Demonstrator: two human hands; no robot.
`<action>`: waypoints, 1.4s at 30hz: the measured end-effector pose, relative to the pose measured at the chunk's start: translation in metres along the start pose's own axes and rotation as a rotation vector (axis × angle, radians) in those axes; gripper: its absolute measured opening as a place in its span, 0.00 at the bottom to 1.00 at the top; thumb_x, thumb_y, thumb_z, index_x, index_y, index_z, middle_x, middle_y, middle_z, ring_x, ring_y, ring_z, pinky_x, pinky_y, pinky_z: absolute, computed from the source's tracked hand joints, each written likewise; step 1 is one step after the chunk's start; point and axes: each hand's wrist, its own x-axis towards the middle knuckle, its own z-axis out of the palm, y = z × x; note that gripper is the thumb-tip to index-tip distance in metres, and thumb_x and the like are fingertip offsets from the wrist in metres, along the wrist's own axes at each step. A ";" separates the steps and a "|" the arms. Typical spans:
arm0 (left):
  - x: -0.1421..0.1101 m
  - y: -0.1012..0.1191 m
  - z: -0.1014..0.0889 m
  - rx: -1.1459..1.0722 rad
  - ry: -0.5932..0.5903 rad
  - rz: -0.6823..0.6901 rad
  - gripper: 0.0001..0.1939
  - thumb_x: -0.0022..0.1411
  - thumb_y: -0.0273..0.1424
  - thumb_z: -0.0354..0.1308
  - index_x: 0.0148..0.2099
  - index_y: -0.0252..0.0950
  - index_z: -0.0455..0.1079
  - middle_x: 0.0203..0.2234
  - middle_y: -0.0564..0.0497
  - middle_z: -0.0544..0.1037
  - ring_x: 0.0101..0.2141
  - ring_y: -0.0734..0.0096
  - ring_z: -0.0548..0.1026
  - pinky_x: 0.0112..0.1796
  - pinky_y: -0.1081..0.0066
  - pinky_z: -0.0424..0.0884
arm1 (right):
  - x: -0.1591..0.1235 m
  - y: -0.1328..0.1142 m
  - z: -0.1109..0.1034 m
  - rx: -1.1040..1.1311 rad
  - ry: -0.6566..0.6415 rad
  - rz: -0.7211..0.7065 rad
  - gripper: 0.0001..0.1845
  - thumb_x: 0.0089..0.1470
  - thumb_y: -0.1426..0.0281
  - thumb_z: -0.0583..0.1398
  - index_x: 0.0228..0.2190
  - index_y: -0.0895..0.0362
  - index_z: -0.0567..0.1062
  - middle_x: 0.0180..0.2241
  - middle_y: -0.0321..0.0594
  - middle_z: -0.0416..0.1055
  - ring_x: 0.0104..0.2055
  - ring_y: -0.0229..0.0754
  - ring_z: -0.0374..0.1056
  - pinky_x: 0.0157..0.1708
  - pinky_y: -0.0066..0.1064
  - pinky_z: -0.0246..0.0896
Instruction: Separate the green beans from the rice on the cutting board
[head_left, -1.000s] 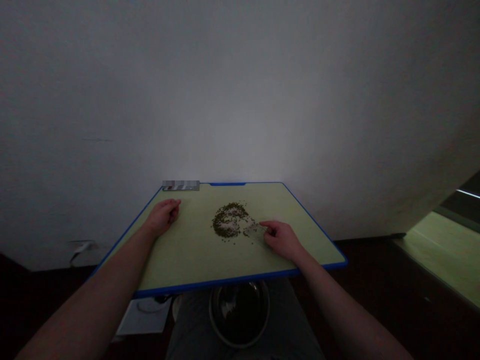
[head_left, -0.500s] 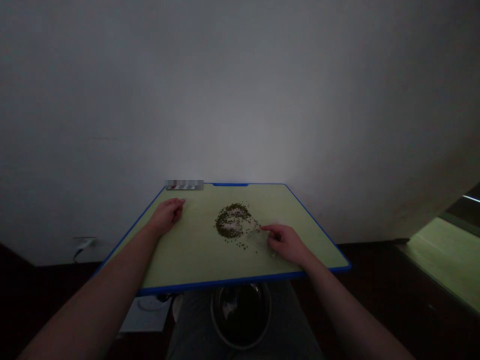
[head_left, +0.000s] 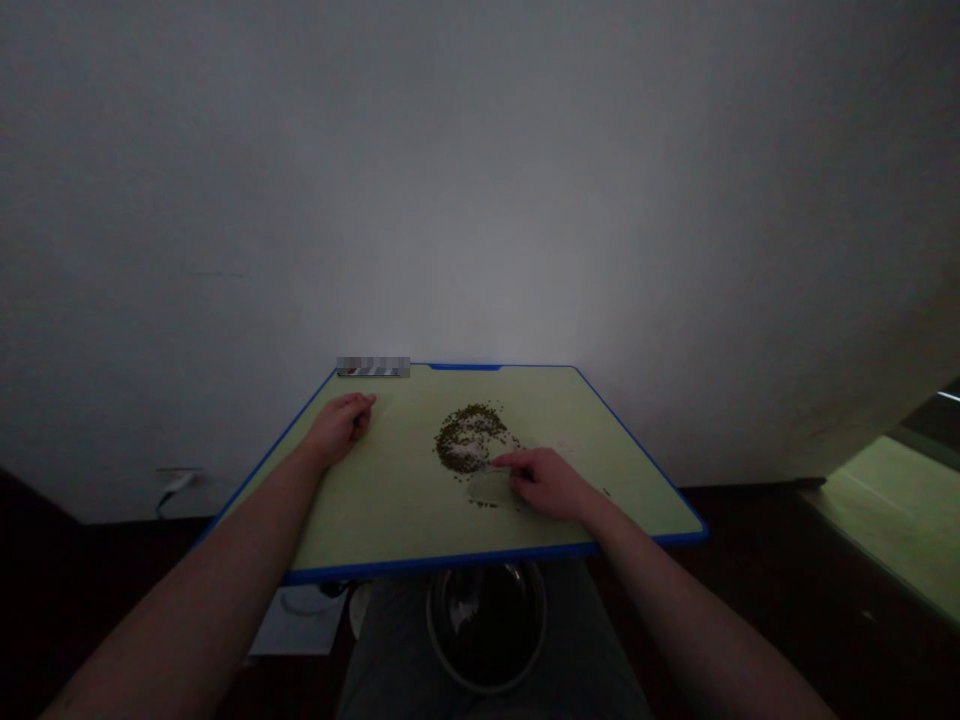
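A loose pile of small greenish-brown beans lies mid-table, with pale grains mixed through its middle. My right hand is at the pile's near right edge, index finger stretched toward the beans and the other fingers curled. Against those fingers is a clear, see-through piece, its kind too faint to tell; a few beans lie along its near edge. On the left of the table, my left hand rests with its fingers curled in, apart from the pile and holding nothing that I can see.
The yellow-green folding table has a blue rim and stands against a pale wall. A round metal bowl sits on my lap below the near edge. A blurred strip lies at the far left corner. A cable hangs near the wall.
My right hand has moved left and slightly nearer to me, bringing the clear piece along under the pile's near side. My left hand stays resting in place.
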 end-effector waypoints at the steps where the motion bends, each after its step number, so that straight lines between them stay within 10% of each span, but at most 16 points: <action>1: 0.000 0.000 0.000 0.001 0.001 -0.001 0.16 0.48 0.35 0.61 0.18 0.36 0.59 0.11 0.58 0.59 0.12 0.82 0.54 0.14 0.76 0.47 | -0.003 -0.002 0.000 0.006 -0.018 0.000 0.25 0.45 0.78 0.55 0.46 0.56 0.77 0.20 0.32 0.66 0.23 0.35 0.60 0.25 0.26 0.52; 19: -0.002 0.002 -0.001 -0.015 0.006 -0.002 0.17 0.47 0.35 0.63 0.19 0.35 0.58 0.10 0.59 0.59 0.11 0.83 0.55 0.13 0.78 0.48 | -0.076 -0.012 0.015 0.166 0.067 0.195 0.22 0.51 0.72 0.55 0.48 0.59 0.74 0.23 0.34 0.67 0.24 0.37 0.61 0.24 0.28 0.53; 33: 0.000 0.000 -0.001 -0.010 -0.009 -0.003 0.16 0.47 0.36 0.63 0.20 0.35 0.58 0.10 0.60 0.60 0.11 0.84 0.55 0.13 0.79 0.48 | 0.005 -0.023 0.007 -0.049 -0.083 -0.075 0.24 0.49 0.78 0.54 0.47 0.56 0.76 0.26 0.36 0.71 0.27 0.37 0.63 0.30 0.27 0.55; 42: 0.003 -0.003 -0.006 0.003 -0.001 0.008 0.16 0.48 0.35 0.62 0.19 0.35 0.59 0.11 0.59 0.60 0.12 0.83 0.55 0.13 0.78 0.48 | -0.016 -0.033 0.006 -0.041 -0.181 -0.033 0.23 0.48 0.78 0.54 0.45 0.58 0.77 0.26 0.37 0.74 0.26 0.37 0.65 0.29 0.26 0.58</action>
